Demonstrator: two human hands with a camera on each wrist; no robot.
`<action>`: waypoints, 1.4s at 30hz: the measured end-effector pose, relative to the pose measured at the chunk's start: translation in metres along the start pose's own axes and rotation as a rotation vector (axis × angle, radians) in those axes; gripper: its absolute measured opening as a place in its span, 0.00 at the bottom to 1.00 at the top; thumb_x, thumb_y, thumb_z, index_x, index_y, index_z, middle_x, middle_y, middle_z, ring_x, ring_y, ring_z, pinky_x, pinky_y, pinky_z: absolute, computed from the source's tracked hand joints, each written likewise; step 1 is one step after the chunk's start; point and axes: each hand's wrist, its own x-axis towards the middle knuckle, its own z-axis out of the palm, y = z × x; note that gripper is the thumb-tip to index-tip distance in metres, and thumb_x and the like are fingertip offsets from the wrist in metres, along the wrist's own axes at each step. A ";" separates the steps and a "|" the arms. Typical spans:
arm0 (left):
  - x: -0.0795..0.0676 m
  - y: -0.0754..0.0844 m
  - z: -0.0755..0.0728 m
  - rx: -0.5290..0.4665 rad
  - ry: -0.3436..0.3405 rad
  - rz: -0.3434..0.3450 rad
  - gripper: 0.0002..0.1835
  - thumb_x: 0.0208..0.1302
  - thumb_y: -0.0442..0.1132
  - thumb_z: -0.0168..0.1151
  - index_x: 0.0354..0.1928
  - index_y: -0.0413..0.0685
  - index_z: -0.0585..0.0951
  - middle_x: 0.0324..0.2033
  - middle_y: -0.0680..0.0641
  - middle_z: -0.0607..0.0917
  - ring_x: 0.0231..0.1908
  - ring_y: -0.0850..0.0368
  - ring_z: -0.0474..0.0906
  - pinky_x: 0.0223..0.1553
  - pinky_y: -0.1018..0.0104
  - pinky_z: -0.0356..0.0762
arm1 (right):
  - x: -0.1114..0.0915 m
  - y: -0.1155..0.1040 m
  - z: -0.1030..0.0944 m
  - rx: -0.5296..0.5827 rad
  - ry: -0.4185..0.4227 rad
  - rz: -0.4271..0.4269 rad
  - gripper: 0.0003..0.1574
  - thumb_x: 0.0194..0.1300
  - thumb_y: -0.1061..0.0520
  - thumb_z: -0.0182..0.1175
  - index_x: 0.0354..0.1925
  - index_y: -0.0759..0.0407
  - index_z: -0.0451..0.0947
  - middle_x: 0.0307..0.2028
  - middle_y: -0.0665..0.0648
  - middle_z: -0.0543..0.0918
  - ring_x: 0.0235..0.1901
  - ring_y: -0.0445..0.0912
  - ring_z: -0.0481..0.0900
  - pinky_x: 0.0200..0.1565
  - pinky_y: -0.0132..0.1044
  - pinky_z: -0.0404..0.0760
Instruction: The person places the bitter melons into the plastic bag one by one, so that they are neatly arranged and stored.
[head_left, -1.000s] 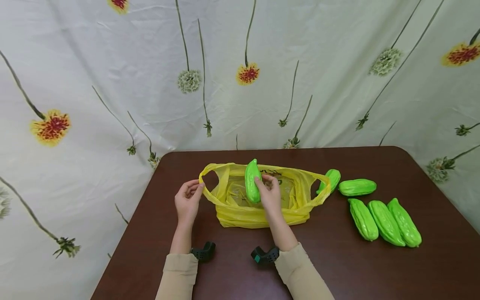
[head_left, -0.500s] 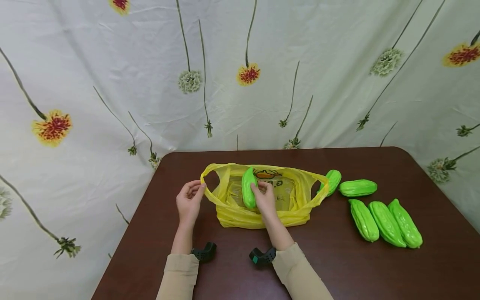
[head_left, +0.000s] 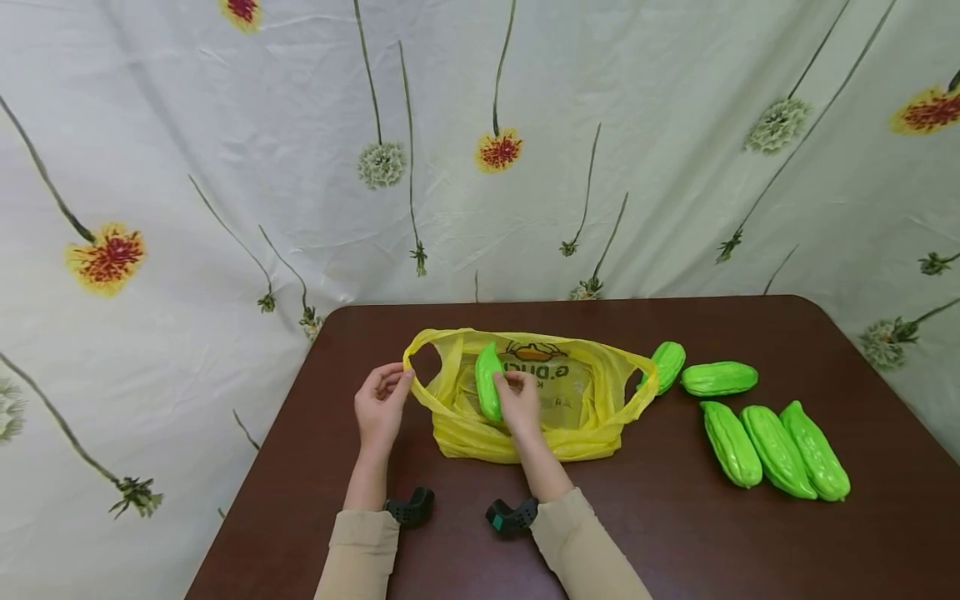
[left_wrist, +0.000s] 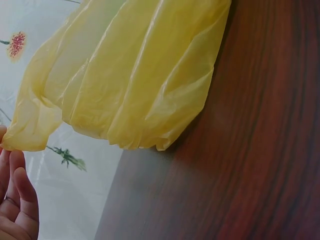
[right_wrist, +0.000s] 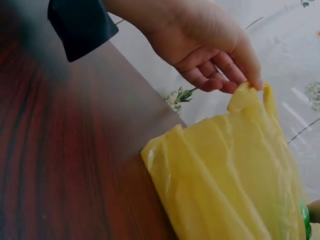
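Note:
A yellow plastic bag [head_left: 517, 447] stands open-mouthed on the dark wooden table, its inner back wall showing a printed logo. My left hand [head_left: 381, 408] pinches the bag's left handle [head_left: 412, 354] between thumb and fingers; the left wrist view shows the same fingers [left_wrist: 27, 197] at the handle's tip. My right hand [head_left: 520, 402] holds a bright green, ridged bitter melon [head_left: 487, 379] by its right side, stem end up, within the bag's mouth. Only a bit of green and a finger show at the lower right edge of the right wrist view, behind the bag [right_wrist: 225, 175].
Several more bitter melons lie to the right of the bag: three side by side [head_left: 776, 450], one lying crosswise [head_left: 720, 378], and one [head_left: 670, 363] partly behind the bag's right handle [head_left: 642, 400]. A floral cloth [head_left: 450, 217] hangs behind the table's far edge.
My right hand has moved left and lowered the bitter melon further into the bag's mouth, uncovering more of the printed logo. My left hand keeps its pinch on the handle, almost still.

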 end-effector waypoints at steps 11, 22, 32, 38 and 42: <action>-0.003 0.005 0.004 -0.001 -0.019 -0.023 0.11 0.59 0.35 0.65 0.40 0.34 0.82 0.30 0.42 0.84 0.28 0.58 0.76 0.28 0.77 0.74 | 0.002 0.015 0.003 -0.201 0.085 -0.124 0.14 0.67 0.53 0.57 0.41 0.64 0.71 0.36 0.59 0.76 0.35 0.50 0.75 0.37 0.42 0.73; -0.009 0.027 0.008 0.000 -0.053 -0.004 0.12 0.60 0.33 0.64 0.41 0.30 0.80 0.33 0.33 0.83 0.29 0.54 0.76 0.29 0.78 0.74 | 0.005 0.019 -0.004 -0.353 0.097 -0.204 0.12 0.69 0.52 0.54 0.35 0.60 0.70 0.31 0.56 0.74 0.29 0.48 0.73 0.33 0.40 0.71; -0.003 0.007 0.007 -0.016 -0.035 -0.003 0.11 0.59 0.35 0.65 0.40 0.33 0.82 0.30 0.42 0.84 0.27 0.57 0.77 0.29 0.77 0.74 | 0.000 -0.006 -0.016 -0.253 0.055 -0.250 0.18 0.69 0.53 0.54 0.49 0.66 0.71 0.46 0.63 0.74 0.48 0.56 0.74 0.50 0.49 0.74; -0.004 0.023 0.004 -0.016 -0.042 0.014 0.11 0.59 0.30 0.63 0.41 0.28 0.80 0.30 0.38 0.84 0.28 0.51 0.77 0.28 0.77 0.74 | -0.006 -0.038 -0.041 -0.198 -0.005 -0.289 0.24 0.68 0.51 0.56 0.54 0.66 0.66 0.53 0.65 0.71 0.54 0.56 0.71 0.56 0.48 0.70; -0.001 0.010 0.002 -0.006 -0.025 -0.015 0.11 0.60 0.33 0.64 0.41 0.31 0.81 0.30 0.42 0.84 0.27 0.55 0.77 0.28 0.77 0.75 | -0.011 -0.056 -0.060 -0.196 -0.036 -0.321 0.27 0.68 0.52 0.56 0.58 0.65 0.64 0.56 0.65 0.70 0.55 0.55 0.71 0.57 0.49 0.69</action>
